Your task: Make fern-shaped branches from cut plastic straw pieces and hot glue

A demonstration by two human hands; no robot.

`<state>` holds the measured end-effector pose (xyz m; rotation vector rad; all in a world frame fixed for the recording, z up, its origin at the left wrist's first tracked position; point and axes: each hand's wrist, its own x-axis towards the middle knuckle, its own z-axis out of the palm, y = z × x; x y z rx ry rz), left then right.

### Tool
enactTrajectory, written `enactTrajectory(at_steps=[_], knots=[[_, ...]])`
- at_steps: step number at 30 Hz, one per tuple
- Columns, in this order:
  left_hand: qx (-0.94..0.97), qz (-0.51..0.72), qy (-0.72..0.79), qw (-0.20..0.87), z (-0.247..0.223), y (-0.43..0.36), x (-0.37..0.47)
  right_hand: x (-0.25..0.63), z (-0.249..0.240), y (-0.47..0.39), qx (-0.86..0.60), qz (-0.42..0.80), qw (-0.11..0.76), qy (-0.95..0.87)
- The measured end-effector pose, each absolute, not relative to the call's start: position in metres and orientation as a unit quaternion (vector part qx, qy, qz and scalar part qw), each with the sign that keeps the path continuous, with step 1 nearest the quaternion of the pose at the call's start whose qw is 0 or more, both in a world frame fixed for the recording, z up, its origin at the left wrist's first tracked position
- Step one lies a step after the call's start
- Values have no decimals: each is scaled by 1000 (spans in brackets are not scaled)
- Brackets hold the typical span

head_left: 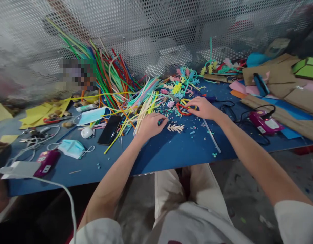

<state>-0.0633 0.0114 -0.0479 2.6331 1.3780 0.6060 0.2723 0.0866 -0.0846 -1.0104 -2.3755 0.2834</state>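
Tabletop (pixel 161 154), blue, spans mid-frame below perforated metal (pixel 171 30); left hand (pixel 149 126), centre, pinches a small dark piece (pixel 160 122); right hand (pixel 202 107), centre-right, touches red loop (pixel 184 113), grip unclear.

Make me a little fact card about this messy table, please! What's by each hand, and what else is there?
Table: blue, scattered with tiny bits
Left hand: curled at a dark thing, too small to identify
Right hand: fingers at red and yellow loops
Between hands: pale sprig
Left side: phone, two masks
Back left: colourful stems
Right side: purple box, cardboard
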Motion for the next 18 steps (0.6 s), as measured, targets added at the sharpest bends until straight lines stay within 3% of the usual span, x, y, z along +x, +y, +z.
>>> enactTrajectory(at_steps=[5, 18], knots=[[905, 166, 389, 54, -41, 13, -78, 250, -91, 77, -451, 78, 193, -868], [944, 120, 296, 83, -66, 37, -93, 240, -76, 71, -464, 114, 200, -855]])
